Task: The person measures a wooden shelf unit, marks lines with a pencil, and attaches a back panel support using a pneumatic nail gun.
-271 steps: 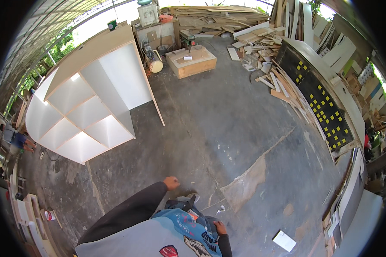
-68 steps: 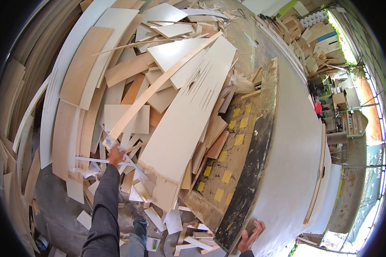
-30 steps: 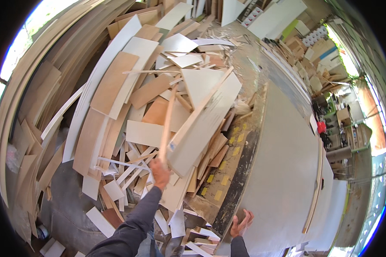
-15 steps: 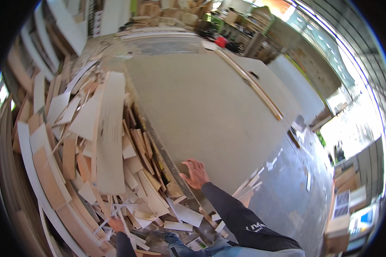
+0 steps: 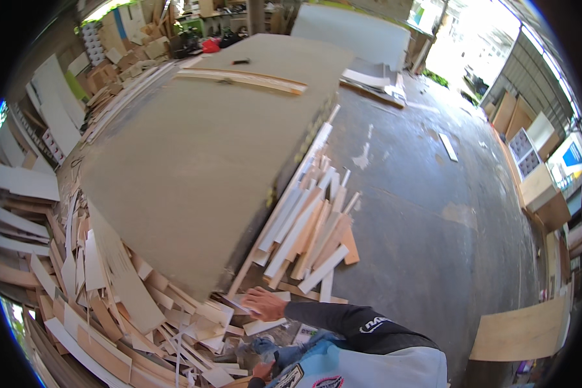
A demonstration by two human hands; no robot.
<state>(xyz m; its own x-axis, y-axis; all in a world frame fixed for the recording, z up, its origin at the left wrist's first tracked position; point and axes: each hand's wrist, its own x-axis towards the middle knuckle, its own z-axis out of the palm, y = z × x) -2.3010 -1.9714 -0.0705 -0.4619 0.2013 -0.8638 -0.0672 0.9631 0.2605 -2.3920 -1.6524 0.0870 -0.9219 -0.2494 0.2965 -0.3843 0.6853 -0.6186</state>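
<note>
My right hand [image 5: 264,304] is held out with its fingers apart and nothing in it. It hovers above scrap board pieces, close to the near corner of a large, low grey-brown tabletop [image 5: 194,168]. Low at the bottom edge, my left hand [image 5: 262,370] is beside my jeans-clad leg, small and partly hidden, so its fingers cannot be made out. Around my feet and to the left lies a heap of offcuts, among them a long pale board [image 5: 124,278]. A stack of narrow white and tan wood strips [image 5: 304,223] leans along the table's right side.
Across the far tabletop lies a long wooden bar [image 5: 242,81], with a small dark object [image 5: 240,61] behind it. Grey concrete floor [image 5: 420,220] stretches to the right, with a loose white strip [image 5: 447,147] on it. A plywood sheet [image 5: 517,330] stands at lower right.
My view has swung to the right, bringing the strip stack into sight. My left hand has moved from the offcut heap, where it was at a thin white strip, to beside my leg.
</note>
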